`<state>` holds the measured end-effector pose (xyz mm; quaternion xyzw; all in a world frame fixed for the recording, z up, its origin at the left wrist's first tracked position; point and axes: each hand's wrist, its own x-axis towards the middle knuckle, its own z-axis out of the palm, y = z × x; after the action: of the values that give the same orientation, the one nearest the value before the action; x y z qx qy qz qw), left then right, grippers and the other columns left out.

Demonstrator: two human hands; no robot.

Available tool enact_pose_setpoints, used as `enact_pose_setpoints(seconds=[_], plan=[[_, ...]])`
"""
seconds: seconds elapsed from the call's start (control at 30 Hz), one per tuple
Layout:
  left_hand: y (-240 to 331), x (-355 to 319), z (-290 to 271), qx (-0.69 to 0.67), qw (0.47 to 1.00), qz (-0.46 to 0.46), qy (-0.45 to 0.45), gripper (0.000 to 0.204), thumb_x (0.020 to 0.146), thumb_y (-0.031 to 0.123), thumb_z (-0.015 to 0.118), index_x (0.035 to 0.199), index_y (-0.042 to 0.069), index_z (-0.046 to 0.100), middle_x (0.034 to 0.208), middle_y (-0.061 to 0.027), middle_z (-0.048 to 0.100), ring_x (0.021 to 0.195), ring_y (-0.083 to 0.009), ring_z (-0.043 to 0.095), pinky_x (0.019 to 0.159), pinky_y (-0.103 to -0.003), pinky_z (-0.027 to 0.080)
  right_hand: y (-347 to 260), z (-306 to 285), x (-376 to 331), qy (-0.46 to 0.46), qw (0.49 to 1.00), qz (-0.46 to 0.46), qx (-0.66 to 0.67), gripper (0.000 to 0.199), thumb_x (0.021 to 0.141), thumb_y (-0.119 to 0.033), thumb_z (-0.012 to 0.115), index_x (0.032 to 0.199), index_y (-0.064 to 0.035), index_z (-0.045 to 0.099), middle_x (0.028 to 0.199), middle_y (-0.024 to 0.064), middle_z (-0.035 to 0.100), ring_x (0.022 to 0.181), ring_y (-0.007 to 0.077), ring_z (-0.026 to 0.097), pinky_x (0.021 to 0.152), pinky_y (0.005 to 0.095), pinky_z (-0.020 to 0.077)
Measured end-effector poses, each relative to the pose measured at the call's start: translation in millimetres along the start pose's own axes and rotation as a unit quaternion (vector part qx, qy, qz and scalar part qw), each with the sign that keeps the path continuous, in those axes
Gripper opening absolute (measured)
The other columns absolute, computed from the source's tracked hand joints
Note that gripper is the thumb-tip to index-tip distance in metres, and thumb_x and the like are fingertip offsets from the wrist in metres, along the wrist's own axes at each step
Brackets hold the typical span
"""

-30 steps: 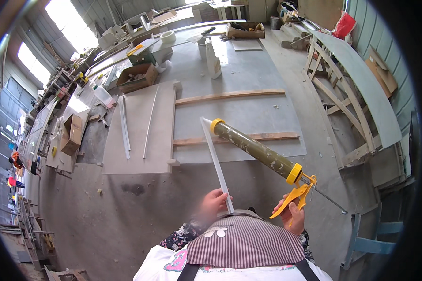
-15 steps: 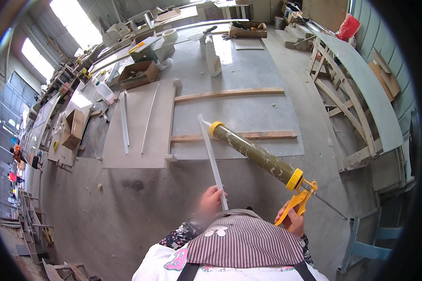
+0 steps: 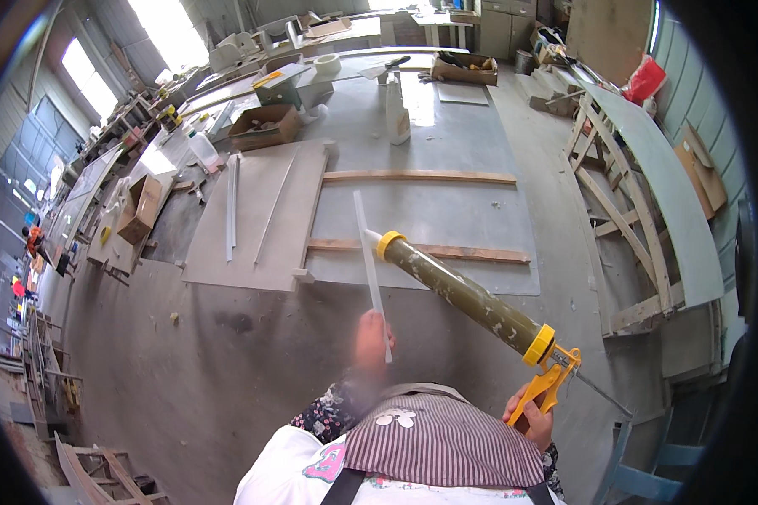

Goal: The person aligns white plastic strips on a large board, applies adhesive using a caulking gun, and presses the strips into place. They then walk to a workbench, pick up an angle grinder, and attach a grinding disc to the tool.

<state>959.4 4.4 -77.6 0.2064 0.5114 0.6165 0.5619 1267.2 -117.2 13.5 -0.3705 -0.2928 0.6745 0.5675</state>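
Before a broad grey worktable (image 3: 429,210), a narrow white strip (image 3: 367,252) is gripped near its lower end by the partly blurred left hand (image 3: 370,338), the fingers closed on it. The strip is held lengthwise toward the table, its far end tipped slightly leftward. The yellow handle of a caulking gun (image 3: 467,299) is clasped in the right hand (image 3: 533,419); whether its trigger is squeezed cannot be told. The gun's olive, white-spattered barrel is angled up and to the left, its pale nozzle set right at the strip's upper part; whether they touch cannot be made out. Two wooden slats (image 3: 421,177) are laid across the table, beside a beige board (image 3: 295,227) on which two thin pale lengths (image 3: 232,210) are placed. Farther back, a white spray bottle (image 3: 397,114) and a cardboard box (image 3: 265,130) are seen.
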Motion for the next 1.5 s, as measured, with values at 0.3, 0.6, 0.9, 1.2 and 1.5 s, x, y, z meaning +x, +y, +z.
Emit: enact_pose_setpoints(seconds=[0.3,0.6,0.9,1.2,1.5], plan=[[73.9,48.9,22.6,-0.096,0.992,0.076,-0.044,0.031,0.101,0.032,0.041,0.115,0.006,0.046,0.073,-0.0012,0.045,0.052,-0.0103,0.046,0.044,-0.024,0.039,-18.1,6.8,6.1,-0.052,0.998,-0.046,-0.012,0.024,0.090,-0.017,0.059,0.105,-0.0017,0.048,0.080,0.0101,0.057,0.065,0.0190,0.060,0.058,0.0306,0.0542],[157.1,84.9,30.0,-0.138,0.970,0.198,-0.044,0.026,0.099,0.035,0.046,0.102,0.010,0.048,0.070,0.0008,0.045,0.053,-0.0088,0.044,0.045,-0.024,0.038,-35.0,22.2,10.0,-0.114,0.991,-0.077,0.000,0.021,0.093,-0.018,0.056,0.101,-0.0009,0.048,0.075,0.0080,0.055,0.063,0.0175,0.057,0.058,0.0298,0.0542],[208.0,121.4,3.8,-0.075,0.949,0.286,0.111,0.038,0.099,0.039,0.042,0.117,0.008,0.053,0.098,-0.0050,0.055,0.087,-0.0167,0.055,0.076,-0.033,0.048,-44.1,14.5,14.7,-0.213,0.976,0.021,-0.037,0.035,0.092,-0.022,0.060,0.117,-0.0040,0.043,0.094,0.0105,0.054,0.077,0.0173,0.055,0.060,0.0263,0.0511],[260.6,120.6,-23.1,-0.234,0.926,0.292,0.056,0.026,0.099,0.036,0.044,0.106,0.012,0.049,0.073,0.0002,0.047,0.059,-0.0098,0.046,0.054,-0.026,0.042,-47.7,23.6,19.9,-0.216,0.976,0.008,-0.004,0.035,0.091,-0.018,0.062,0.117,-0.0020,0.043,0.093,0.0103,0.053,0.081,0.0200,0.055,0.070,0.0301,0.0508],[287.7,118.9,-52.4,-0.249,0.912,0.315,0.077,0.025,0.100,0.037,0.041,0.104,0.013,0.048,0.067,0.0013,0.044,0.052,-0.0101,0.044,0.046,-0.026,0.038,-39.7,13.6,31.1,0.001,0.985,-0.131,-0.113,0.032,0.095,-0.029,0.056,0.110,-0.0022,0.049,0.092,0.0103,0.054,0.083,0.0226,0.055,0.074,0.0342,0.0500]])
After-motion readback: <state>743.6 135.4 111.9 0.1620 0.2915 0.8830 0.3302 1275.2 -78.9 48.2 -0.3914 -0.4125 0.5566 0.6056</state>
